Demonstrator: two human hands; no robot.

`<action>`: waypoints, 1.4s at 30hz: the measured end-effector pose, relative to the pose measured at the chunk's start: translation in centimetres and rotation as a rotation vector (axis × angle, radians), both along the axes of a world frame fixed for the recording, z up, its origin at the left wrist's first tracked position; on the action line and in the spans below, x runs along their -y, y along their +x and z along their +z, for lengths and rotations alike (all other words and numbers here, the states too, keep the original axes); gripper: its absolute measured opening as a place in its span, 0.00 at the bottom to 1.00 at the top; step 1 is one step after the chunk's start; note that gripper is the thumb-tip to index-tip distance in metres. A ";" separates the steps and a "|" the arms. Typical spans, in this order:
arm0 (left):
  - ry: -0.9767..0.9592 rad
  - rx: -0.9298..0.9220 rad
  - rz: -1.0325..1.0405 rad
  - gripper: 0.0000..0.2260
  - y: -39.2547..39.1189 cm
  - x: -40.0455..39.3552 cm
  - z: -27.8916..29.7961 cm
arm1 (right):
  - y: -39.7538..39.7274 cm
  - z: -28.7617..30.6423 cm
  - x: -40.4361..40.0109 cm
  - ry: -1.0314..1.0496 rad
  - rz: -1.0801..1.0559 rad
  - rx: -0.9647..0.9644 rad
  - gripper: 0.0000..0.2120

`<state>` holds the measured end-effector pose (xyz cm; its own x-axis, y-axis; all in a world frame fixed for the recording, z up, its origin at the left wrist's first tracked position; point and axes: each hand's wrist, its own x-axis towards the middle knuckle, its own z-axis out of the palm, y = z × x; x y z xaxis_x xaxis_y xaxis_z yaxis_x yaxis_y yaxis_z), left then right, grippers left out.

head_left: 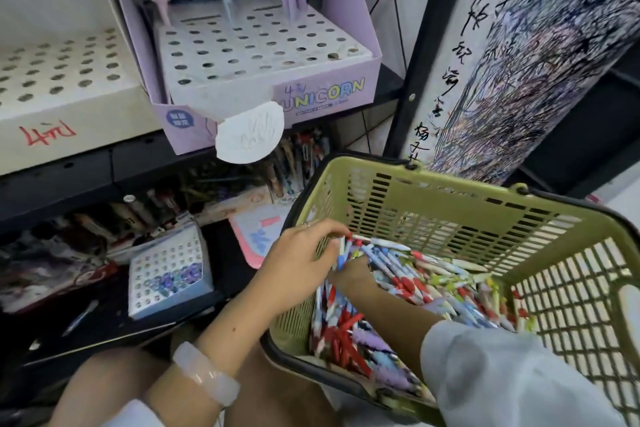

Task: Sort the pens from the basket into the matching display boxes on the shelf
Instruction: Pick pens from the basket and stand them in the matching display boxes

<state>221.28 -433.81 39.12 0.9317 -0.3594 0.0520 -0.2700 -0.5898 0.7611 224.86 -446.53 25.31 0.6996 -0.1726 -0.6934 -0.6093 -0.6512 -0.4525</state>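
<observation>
Gathering step: both hands reach into the olive-green slatted plastic basket (450,204), the left hand (301,263) with fingers (329,230) curled round a bunch of blue-and-white pens (343,250), the right hand (349,274) with fingers buried and unreadable, so next comes lifting the bunch to a matching box such as the lilac cardboard unicorn display box (263,55).

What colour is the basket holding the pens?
Olive green basket with a black rim, seen in the head view.

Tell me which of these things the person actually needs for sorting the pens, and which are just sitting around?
Part of the job:
- green plastic mesh basket
- mixed red, blue and white pens piled inside it
- lilac cardboard UNICORN display box with hole grid
- left hand gripping a bunch of pens
- right hand reaching into the pile

Just lying about:
- scribbled test-paper column
- white oval tag
</observation>
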 end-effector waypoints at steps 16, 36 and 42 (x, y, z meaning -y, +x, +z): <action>-0.017 -0.069 0.016 0.10 0.2 0.6 0.7 | -2.8 8.5 5.6 0.615 -0.317 0.330 0.05; -0.726 -0.564 -0.135 0.14 -0.8 1.4 7.4 | -3.8 23.2 0.3 0.593 0.151 0.760 0.11; -0.667 -0.290 -0.118 0.06 -1.9 -2.4 11.0 | -3.7 28.5 -2.9 0.669 0.390 0.714 0.15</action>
<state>219.40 -431.43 50.16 0.8982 -0.4365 0.0524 -0.0366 0.0446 0.9983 221.16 -443.65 53.85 0.9080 0.4178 0.0309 0.1385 -0.2299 -0.9633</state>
